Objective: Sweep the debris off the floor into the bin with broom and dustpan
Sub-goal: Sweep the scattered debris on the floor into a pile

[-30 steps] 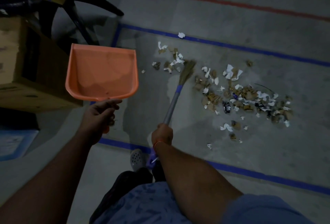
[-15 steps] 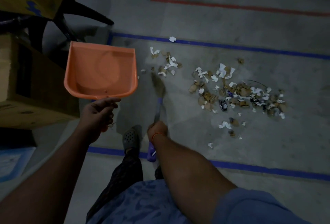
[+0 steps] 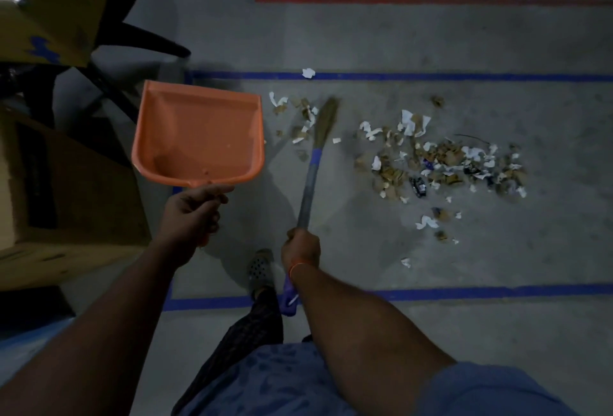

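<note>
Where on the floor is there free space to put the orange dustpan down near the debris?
Bare grey floor lies between the broom's grey handle and the big pile of torn paper and cardboard scraps. More lies beyond the far blue tape line. It is crowded around the straw broom head.

This looks like a storeroom or a staged work area in an office or lab building rather than a home. The bare grey concrete floor [image 3: 431,266] is marked out with blue tape lines [image 3: 431,77] forming a rectangle and a red tape line [image 3: 398,0] beyond it (the kind of marking used for work zones). Large cardboard boxes [image 3: 66,190] stand stacked at the left, and the black legs of an office chair base [image 3: 146,38] spread across the floor beside them. The lighting is dim.
</note>
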`<action>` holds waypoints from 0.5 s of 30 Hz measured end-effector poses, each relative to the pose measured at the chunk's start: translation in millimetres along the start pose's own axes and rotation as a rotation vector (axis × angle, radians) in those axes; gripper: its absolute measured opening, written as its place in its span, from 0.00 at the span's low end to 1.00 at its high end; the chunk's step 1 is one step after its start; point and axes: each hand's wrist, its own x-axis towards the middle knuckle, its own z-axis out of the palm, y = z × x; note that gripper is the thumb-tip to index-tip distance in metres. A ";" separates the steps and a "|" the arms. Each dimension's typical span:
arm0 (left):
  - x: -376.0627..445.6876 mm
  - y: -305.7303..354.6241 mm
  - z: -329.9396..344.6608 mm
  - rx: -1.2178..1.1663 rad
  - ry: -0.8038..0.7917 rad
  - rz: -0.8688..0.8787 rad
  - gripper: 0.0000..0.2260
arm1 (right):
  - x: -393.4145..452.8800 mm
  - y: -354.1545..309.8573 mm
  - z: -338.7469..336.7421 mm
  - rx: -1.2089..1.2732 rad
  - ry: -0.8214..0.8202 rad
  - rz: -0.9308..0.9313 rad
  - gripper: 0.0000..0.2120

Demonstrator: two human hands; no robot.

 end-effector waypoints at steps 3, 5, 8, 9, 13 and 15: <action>17.6 7.6 -26.9 0.019 0.006 0.013 0.15 | 7.4 -24.7 39.6 -0.064 -0.051 -0.053 0.13; 27.1 14.5 -42.3 0.033 0.019 0.011 0.15 | 12.7 -39.3 64.4 -0.101 -0.087 -0.068 0.14; 37.0 25.1 -61.0 0.045 0.013 -0.001 0.15 | 13.6 -60.8 84.2 -0.179 -0.184 -0.057 0.16; 40.7 26.7 -67.3 0.053 0.014 -0.006 0.15 | 16.6 -63.6 90.2 -0.223 -0.183 -0.080 0.16; 53.5 33.7 -83.4 0.059 -0.004 -0.023 0.15 | 19.2 -68.5 93.5 -0.235 -0.100 -0.056 0.14; 60.9 34.0 -86.8 0.049 -0.014 -0.030 0.15 | 19.8 -74.3 79.0 -0.146 -0.071 -0.017 0.14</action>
